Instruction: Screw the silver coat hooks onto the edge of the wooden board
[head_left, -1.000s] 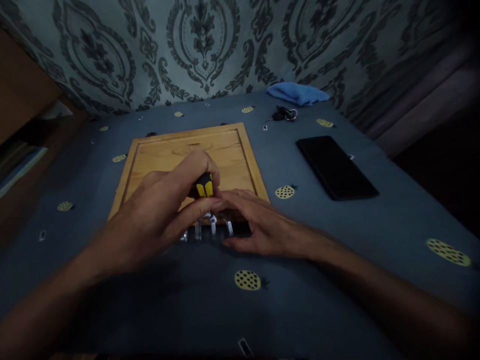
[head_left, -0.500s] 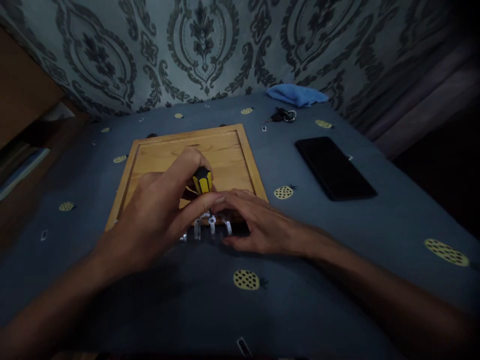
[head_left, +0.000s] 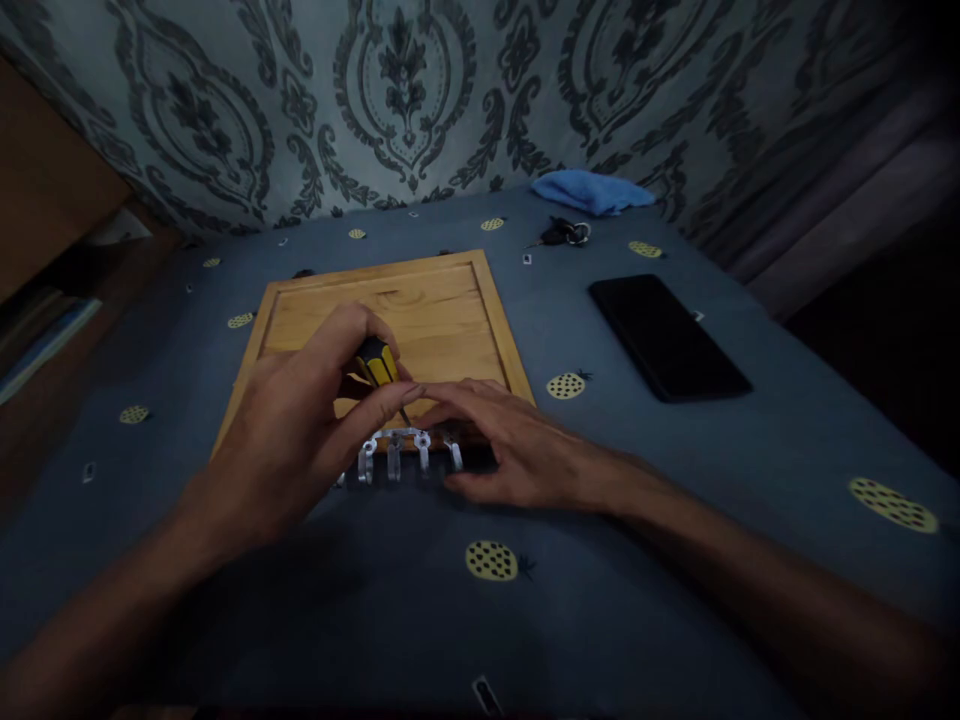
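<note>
My left hand (head_left: pixel 292 430) is closed around the yellow and black handle of a screwdriver (head_left: pixel 379 362). The shaft slants down to the right, and its tip is near a clear hook rack (head_left: pixel 395 458) along the near edge of a framed wooden board (head_left: pixel 390 300). Several hooks point toward me. My right hand (head_left: pixel 510 440) grips the rack's right end at the board's edge, with fingers over the top and thumb at the front. Its fingertips lie close to the screwdriver tip and my left thumb. A screw cannot be made out.
On the blue pineapple-print cloth (head_left: pixel 600 560) a black phone (head_left: pixel 667 338) lies to the right. Keys (head_left: pixel 562 232) and a blue rag (head_left: pixel 592 190) are at the back by the patterned wall. A wooden shelf (head_left: pixel 52 170) stands on the left.
My left hand and the screwdriver have moved a little left along the rack, and the screwdriver now tilts more. More of the rack and the shaft show. My right hand has stayed put.
</note>
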